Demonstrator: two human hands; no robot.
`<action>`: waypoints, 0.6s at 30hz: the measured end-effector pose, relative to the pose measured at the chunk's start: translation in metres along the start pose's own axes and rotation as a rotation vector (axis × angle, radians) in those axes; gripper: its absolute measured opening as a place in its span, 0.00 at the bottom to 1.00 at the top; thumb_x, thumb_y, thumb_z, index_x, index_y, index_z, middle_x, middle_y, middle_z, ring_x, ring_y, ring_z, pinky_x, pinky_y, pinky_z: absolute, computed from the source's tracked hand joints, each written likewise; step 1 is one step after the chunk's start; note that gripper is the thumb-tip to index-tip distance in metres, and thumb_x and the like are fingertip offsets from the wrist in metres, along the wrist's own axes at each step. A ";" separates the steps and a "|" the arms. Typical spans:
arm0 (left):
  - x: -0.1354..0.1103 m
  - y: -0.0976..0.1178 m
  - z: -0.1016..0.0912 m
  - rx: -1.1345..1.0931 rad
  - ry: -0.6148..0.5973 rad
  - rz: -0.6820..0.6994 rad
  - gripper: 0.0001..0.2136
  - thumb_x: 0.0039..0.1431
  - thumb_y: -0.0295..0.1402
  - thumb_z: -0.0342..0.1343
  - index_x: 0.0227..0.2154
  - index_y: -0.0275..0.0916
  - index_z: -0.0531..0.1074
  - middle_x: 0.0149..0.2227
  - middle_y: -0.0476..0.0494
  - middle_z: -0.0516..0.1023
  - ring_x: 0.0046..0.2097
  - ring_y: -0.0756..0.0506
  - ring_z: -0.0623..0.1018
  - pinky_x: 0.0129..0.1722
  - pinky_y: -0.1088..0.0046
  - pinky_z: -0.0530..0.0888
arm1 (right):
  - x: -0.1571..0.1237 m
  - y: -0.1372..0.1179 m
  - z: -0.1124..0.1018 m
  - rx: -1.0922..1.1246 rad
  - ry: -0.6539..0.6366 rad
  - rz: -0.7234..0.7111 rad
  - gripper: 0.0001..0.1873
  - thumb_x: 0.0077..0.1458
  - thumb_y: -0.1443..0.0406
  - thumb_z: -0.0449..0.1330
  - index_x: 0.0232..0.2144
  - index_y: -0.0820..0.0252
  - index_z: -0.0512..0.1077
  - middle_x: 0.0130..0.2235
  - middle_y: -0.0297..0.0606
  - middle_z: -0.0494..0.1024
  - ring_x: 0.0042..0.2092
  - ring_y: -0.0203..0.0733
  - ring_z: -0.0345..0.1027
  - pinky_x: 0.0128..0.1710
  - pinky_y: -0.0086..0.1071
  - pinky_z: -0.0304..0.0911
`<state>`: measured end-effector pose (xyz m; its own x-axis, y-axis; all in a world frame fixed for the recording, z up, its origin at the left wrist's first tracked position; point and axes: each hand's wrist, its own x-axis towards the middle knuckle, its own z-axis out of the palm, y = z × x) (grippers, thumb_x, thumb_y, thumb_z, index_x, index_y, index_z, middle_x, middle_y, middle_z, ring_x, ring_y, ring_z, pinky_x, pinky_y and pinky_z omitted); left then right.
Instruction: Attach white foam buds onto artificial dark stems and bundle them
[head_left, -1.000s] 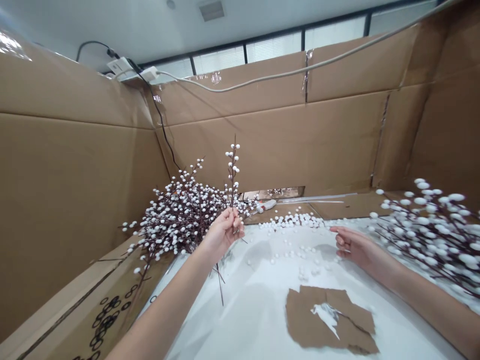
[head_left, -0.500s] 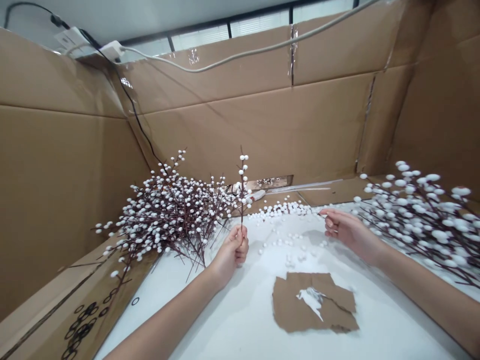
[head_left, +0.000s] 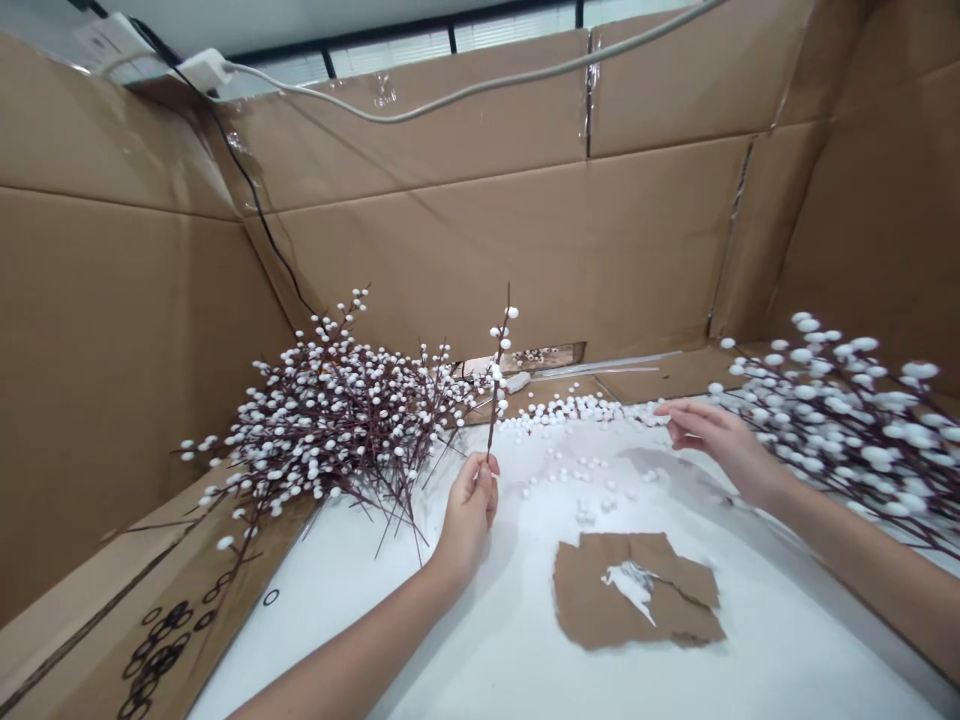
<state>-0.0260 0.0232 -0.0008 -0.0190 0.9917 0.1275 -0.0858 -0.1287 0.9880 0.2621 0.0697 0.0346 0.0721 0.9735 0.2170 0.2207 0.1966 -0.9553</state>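
Note:
My left hand (head_left: 471, 510) pinches the bottom of a thin brown artificial berry stem (head_left: 493, 415), which stands nearly upright with a few white berries on its upper part. My right hand (head_left: 720, 445) is at the right end of a strip of loose white berries (head_left: 577, 407). Its thumb and fingertips are drawn together; whatever may be between them is too small to make out. In front of the hands lies a torn piece of cardboard (head_left: 600, 615) with a smear of white paste (head_left: 631, 585) on it.
A heap of berry stems (head_left: 352, 410) lies on the left, another bunch (head_left: 862, 420) on the right. Black rings (head_left: 161, 650) lie on cardboard at the lower left. Cardboard walls (head_left: 450, 240) enclose the white table (head_left: 480, 670); a white cable (head_left: 420, 112) hangs along the back.
The berry stem has tilted slightly to the right in my left hand. My right hand has shifted a little to the right and up. The view has moved slightly.

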 end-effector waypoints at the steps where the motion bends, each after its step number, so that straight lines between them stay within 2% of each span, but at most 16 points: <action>1: -0.001 0.000 0.000 0.021 0.037 0.043 0.13 0.55 0.47 0.45 0.26 0.42 0.59 0.17 0.58 0.48 0.19 0.54 0.50 0.17 0.81 0.50 | -0.001 0.000 0.000 -0.081 0.009 -0.015 0.13 0.42 0.54 0.58 0.27 0.55 0.71 0.23 0.33 0.67 0.28 0.39 0.60 0.29 0.32 0.58; 5: -0.003 -0.003 -0.004 0.107 0.137 0.144 0.09 0.57 0.41 0.44 0.27 0.42 0.62 0.18 0.55 0.56 0.23 0.52 0.59 0.22 0.80 0.56 | -0.003 0.005 0.001 -0.373 0.022 -0.043 0.09 0.44 0.58 0.56 0.28 0.53 0.72 0.31 0.37 0.73 0.33 0.48 0.64 0.32 0.37 0.58; 9: 0.003 -0.008 -0.007 0.148 0.131 0.118 0.09 0.58 0.39 0.42 0.27 0.43 0.61 0.17 0.54 0.64 0.22 0.51 0.61 0.23 0.79 0.56 | -0.001 0.013 0.004 -0.539 0.030 -0.120 0.09 0.43 0.64 0.54 0.28 0.53 0.73 0.41 0.40 0.72 0.48 0.55 0.61 0.47 0.45 0.55; 11: 0.007 -0.010 -0.007 0.142 0.104 0.094 0.09 0.58 0.38 0.42 0.27 0.42 0.61 0.16 0.54 0.66 0.21 0.51 0.61 0.23 0.78 0.56 | 0.004 0.016 0.006 -0.591 0.011 -0.157 0.11 0.42 0.65 0.52 0.30 0.53 0.73 0.44 0.40 0.71 0.51 0.54 0.60 0.50 0.44 0.53; 13: 0.009 -0.009 -0.004 0.117 0.052 0.075 0.09 0.58 0.38 0.42 0.26 0.42 0.61 0.15 0.54 0.67 0.22 0.50 0.64 0.26 0.77 0.58 | 0.013 0.018 0.012 -0.632 -0.025 -0.182 0.15 0.45 0.65 0.50 0.35 0.54 0.72 0.45 0.40 0.72 0.49 0.52 0.62 0.49 0.43 0.56; 16: 0.012 -0.007 0.002 0.054 -0.049 0.062 0.11 0.57 0.42 0.43 0.26 0.42 0.61 0.15 0.52 0.68 0.31 0.47 0.71 0.34 0.75 0.61 | 0.035 0.020 0.027 -0.696 -0.106 -0.254 0.18 0.47 0.67 0.47 0.41 0.55 0.70 0.46 0.40 0.72 0.48 0.48 0.64 0.48 0.40 0.58; 18: 0.012 -0.005 0.006 0.010 -0.107 0.051 0.12 0.56 0.45 0.45 0.26 0.42 0.61 0.15 0.50 0.69 0.39 0.44 0.72 0.40 0.73 0.61 | 0.054 0.022 0.040 -0.748 -0.176 -0.321 0.19 0.46 0.70 0.50 0.41 0.56 0.70 0.46 0.41 0.71 0.49 0.47 0.64 0.50 0.37 0.57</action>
<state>-0.0195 0.0362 -0.0035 0.0836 0.9790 0.1862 -0.0773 -0.1799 0.9806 0.2316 0.1310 0.0176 -0.2441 0.8996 0.3621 0.7974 0.3987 -0.4530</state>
